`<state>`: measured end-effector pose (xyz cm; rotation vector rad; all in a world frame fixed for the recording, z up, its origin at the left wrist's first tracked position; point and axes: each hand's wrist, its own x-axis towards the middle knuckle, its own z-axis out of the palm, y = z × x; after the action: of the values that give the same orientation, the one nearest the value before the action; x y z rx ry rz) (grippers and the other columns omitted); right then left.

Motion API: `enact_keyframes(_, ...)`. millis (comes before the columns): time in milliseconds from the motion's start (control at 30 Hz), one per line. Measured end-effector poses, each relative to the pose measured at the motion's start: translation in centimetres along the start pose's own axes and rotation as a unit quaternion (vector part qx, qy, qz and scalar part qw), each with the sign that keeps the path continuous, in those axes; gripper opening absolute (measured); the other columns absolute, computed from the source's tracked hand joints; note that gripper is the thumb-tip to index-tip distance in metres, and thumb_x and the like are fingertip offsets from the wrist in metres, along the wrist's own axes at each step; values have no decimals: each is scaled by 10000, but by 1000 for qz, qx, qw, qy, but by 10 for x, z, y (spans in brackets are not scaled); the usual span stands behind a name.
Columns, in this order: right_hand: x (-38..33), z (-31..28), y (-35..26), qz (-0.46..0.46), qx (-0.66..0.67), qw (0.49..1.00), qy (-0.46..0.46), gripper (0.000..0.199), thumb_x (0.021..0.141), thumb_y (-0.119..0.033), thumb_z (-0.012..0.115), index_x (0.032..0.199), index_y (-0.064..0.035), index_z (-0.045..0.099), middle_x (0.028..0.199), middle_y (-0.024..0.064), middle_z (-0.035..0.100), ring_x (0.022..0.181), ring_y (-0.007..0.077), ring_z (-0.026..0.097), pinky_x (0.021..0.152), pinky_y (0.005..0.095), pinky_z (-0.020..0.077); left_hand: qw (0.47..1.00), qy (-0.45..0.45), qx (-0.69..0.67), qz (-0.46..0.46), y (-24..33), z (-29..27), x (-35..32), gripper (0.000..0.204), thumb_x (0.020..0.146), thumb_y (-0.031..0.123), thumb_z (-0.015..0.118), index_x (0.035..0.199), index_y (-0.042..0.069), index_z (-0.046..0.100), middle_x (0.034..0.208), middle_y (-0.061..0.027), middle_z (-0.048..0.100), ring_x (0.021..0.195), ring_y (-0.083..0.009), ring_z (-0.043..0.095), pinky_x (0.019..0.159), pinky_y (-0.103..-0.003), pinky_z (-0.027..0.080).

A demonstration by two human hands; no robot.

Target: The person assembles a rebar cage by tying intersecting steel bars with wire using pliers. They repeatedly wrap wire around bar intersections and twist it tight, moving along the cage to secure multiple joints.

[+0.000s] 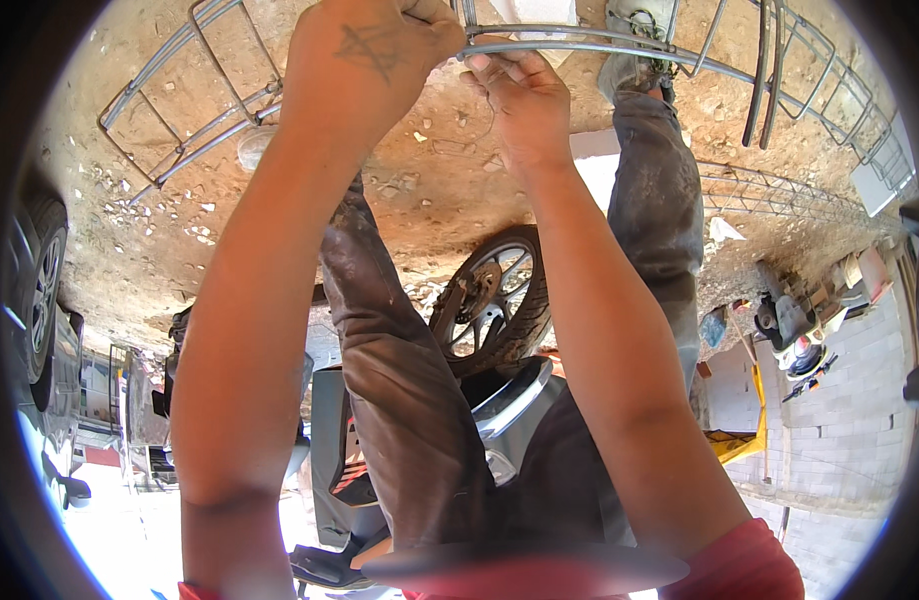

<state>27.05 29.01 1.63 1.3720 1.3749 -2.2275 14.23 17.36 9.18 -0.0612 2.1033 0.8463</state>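
Observation:
Both my arms reach up to a cage of steel reinforcing bars (619, 48) lying on the dirt ground. My left hand (369, 55) is a closed fist around the long bars where a square stirrup crosses them. Just right of it, my right hand (519, 100) pinches a thin tie wire (492, 118) against the same bars, and a loose end of the wire hangs below the fingers. My legs in dusty grey trousers (399, 400) stand between my arms, one shoe (634, 55) beside the cage.
More stirrups of the cage (179, 100) lie at the left and others (829, 90) at the right. A motorcycle wheel (489, 300) is behind my legs. A parked car (39, 290) is at the left, a grey block wall (839, 430) and tools (794, 335) at the right.

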Motion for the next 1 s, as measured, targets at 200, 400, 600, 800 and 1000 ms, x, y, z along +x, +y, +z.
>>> enact_keyframes(200,7,-1,3,-22,-54,998,26,107,838,-45,743,935,-32,699,824,23,691,726,91,605,680,244,495,985,48,-135,-96,-17,22,-37,208,808,236,714,923,64,734,801,-72,718,697,-178,669,673,-292,518)
enact_keyframes(400,-4,-6,-2,23,-95,995,18,128,856,-50,724,978,-27,693,842,36,691,673,98,596,638,234,491,969,160,122,141,-33,22,-38,152,769,226,748,878,120,737,803,-56,671,765,-243,620,787,-353,494)
enact_keyframes(600,0,-3,-2,-32,-53,998,-4,173,903,-3,638,1066,-21,690,1025,41,704,811,114,612,754,262,516,966,96,111,212,-46,15,-17,168,748,225,770,885,137,731,965,-32,657,913,-235,629,786,-358,496)
enact_keyframes(800,-4,-6,-1,-43,-64,997,-22,236,918,47,571,1119,-23,674,1102,48,690,884,125,616,802,277,531,920,-5,242,308,-47,-2,18,253,802,270,708,901,45,647,881,-150,656,837,-347,659,746,-434,529)
enact_keyframes(1000,-24,2,3,-47,-101,994,15,227,920,43,576,1136,6,635,1013,112,694,910,158,634,822,297,519,862,-195,392,253,-31,-12,38,351,842,354,658,990,36,645,901,-161,670,865,-337,661,763,-420,530)
